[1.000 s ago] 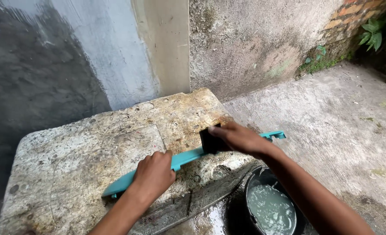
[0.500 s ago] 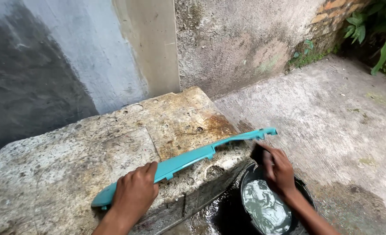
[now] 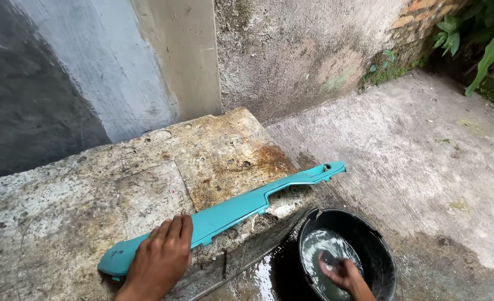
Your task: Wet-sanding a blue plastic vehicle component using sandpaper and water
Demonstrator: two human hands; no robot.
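Left hand (image 3: 160, 259) pins teal panel (image 3: 230, 214).

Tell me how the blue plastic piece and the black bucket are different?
The blue plastic piece is long, thin and flat; the black bucket is round and deep. The piece lies up on the stone slab under the left hand; the bucket stands lower on the wet ground, holding water, with the right hand dipped inside. A hand touches each.
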